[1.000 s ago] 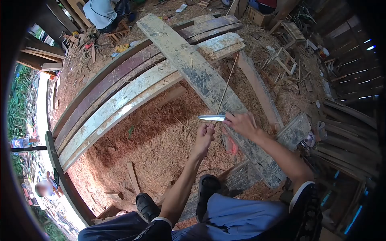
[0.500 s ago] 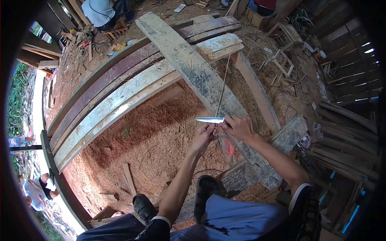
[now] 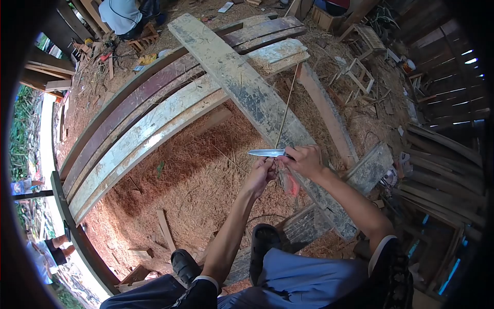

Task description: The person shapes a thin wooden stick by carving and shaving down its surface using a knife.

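A knife (image 3: 266, 152) is in my right hand (image 3: 306, 162), its bright blade pointing left above my left fingertips. My left hand (image 3: 260, 177) is closed in a pinch close beside it. A long thin stick (image 3: 286, 108) stretches away from between my hands, over a weathered plank (image 3: 242, 80). The stick's near end passes by the blade and is hidden at my fingers. Below my right hand, a pinkish-red piece (image 3: 292, 186), perhaps plastic, shows against the plank.
Long painted boards (image 3: 154, 121) lie to the left, crossed by the plank. Wood shavings (image 3: 206, 180) cover the ground. Small wooden frames (image 3: 359, 76) stand at the right, near stacked timber (image 3: 437, 183). A person in a white shirt (image 3: 121, 15) sits at the back left; another person (image 3: 49, 255) is outside.
The view has shifted slightly. My hands keep nearly the same pose, with the knife still by the stick's near end. The person outside at the left has moved a little.
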### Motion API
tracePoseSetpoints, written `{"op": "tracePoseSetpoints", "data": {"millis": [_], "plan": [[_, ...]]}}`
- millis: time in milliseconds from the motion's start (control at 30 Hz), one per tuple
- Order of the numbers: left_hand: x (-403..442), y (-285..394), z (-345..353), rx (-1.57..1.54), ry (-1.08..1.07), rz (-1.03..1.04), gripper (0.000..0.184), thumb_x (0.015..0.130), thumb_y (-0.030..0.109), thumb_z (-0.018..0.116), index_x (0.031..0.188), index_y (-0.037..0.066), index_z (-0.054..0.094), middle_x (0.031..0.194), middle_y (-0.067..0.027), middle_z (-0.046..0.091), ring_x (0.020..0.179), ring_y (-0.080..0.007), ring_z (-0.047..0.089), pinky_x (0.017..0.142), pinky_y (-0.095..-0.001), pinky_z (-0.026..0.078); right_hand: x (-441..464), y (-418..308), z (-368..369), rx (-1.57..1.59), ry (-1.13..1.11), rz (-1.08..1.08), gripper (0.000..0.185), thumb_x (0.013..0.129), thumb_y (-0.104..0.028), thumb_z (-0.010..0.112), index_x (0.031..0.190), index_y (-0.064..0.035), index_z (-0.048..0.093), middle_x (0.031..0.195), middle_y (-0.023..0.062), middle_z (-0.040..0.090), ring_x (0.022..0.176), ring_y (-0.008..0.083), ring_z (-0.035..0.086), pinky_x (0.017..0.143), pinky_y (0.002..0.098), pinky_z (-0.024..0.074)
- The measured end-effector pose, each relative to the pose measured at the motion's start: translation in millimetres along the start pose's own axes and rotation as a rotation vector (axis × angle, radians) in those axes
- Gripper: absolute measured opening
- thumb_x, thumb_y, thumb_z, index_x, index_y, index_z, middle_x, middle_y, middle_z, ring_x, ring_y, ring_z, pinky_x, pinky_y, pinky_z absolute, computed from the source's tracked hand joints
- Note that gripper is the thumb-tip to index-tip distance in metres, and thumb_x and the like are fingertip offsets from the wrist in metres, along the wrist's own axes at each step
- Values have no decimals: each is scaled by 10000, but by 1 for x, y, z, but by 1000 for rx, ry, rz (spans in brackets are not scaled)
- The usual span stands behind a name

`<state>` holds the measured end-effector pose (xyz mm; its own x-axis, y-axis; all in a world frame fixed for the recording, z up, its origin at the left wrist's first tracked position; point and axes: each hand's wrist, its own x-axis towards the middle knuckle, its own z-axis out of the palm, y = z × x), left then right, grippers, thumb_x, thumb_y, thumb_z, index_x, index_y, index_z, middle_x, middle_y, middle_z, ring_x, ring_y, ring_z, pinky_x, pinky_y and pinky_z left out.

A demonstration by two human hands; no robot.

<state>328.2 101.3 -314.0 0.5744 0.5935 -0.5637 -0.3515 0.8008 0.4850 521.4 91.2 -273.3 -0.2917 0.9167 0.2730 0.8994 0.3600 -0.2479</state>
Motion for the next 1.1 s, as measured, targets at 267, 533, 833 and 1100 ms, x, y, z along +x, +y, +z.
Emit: {"op": "tracePoseSetpoints", "data": {"millis": [267, 533, 833, 1100], "plan": [[-8, -6, 7, 64, 21, 114, 131, 1043, 206, 494, 1057, 93, 560, 723, 64, 403, 590, -43, 328, 515, -217, 276, 0, -2, -1, 4, -3, 6, 373, 875, -500, 661, 742, -155, 610, 538, 49, 584, 480, 249, 621, 433, 378, 463], [-17, -8, 8, 104, 47, 178, 169, 1048, 234, 494, 1037, 87, 576, 683, 84, 355, 560, -31, 287, 484, -220, 238, -2, -7, -1, -34, 28, 18, 377, 859, -513, 667, 726, -166, 606, 555, 32, 580, 500, 254, 624, 448, 377, 467], [-40, -17, 4, 149, 93, 212, 200, 1046, 268, 502, 1042, 78, 563, 688, 87, 364, 578, -29, 300, 497, -219, 253, 0, -12, -3, -67, 40, 69, 355, 848, -493, 686, 729, -171, 596, 557, 33, 571, 514, 251, 625, 462, 386, 471], [-82, -25, -23, 195, 71, 111, 208, 1052, 275, 480, 1016, 84, 553, 683, 89, 357, 588, -30, 301, 520, -217, 268, 1, -13, 1, -85, 18, 113, 319, 874, -485, 666, 802, -177, 631, 577, 55, 609, 527, 279, 638, 459, 416, 474]]}}
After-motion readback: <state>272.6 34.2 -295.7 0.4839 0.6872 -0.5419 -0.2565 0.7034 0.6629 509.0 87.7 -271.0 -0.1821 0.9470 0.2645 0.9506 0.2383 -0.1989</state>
